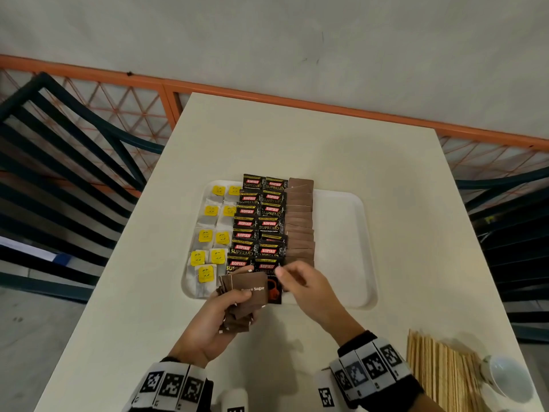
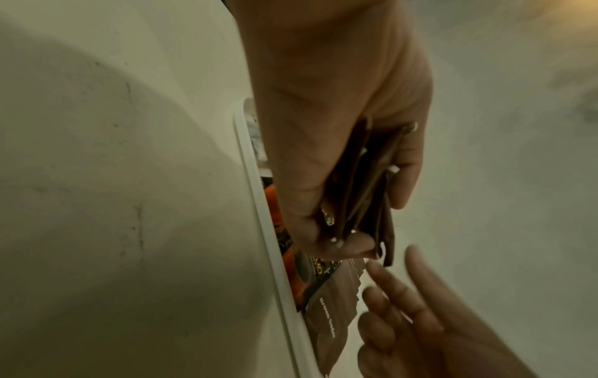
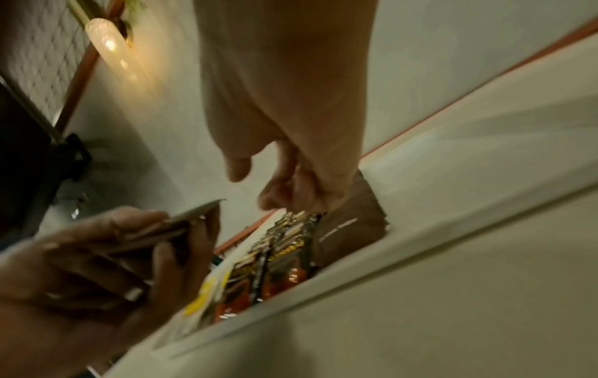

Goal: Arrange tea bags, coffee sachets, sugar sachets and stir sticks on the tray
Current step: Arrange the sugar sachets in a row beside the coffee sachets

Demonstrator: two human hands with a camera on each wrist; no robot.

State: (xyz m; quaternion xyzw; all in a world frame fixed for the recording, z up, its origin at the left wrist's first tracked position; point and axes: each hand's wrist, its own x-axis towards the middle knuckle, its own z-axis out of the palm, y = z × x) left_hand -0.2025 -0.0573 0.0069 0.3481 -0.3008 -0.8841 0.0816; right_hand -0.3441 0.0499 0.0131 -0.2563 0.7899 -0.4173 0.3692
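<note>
A white tray (image 1: pixel 338 233) lies on the table. It carries yellow-tagged tea bags (image 1: pixel 212 233) on the left, two columns of black coffee sachets (image 1: pixel 258 221) in the middle and one column of brown sugar sachets (image 1: pixel 300 221) to their right. My left hand (image 1: pixel 234 301) grips a stack of brown sugar sachets (image 1: pixel 252 288) over the tray's near edge; the same stack (image 2: pixel 368 179) shows in the left wrist view. Beside the stack, over the near end of the sugar column, my right hand (image 1: pixel 292 275) hovers with loose fingers and nothing in it. The wooden stir sticks (image 1: pixel 439 370) lie on the table, near right.
A white cup (image 1: pixel 505 379) lies next to the stir sticks. The tray's right third is bare. Dark chairs (image 1: pixel 68 173) stand on both sides of the table, and an orange railing (image 1: pixel 267 99) runs behind it.
</note>
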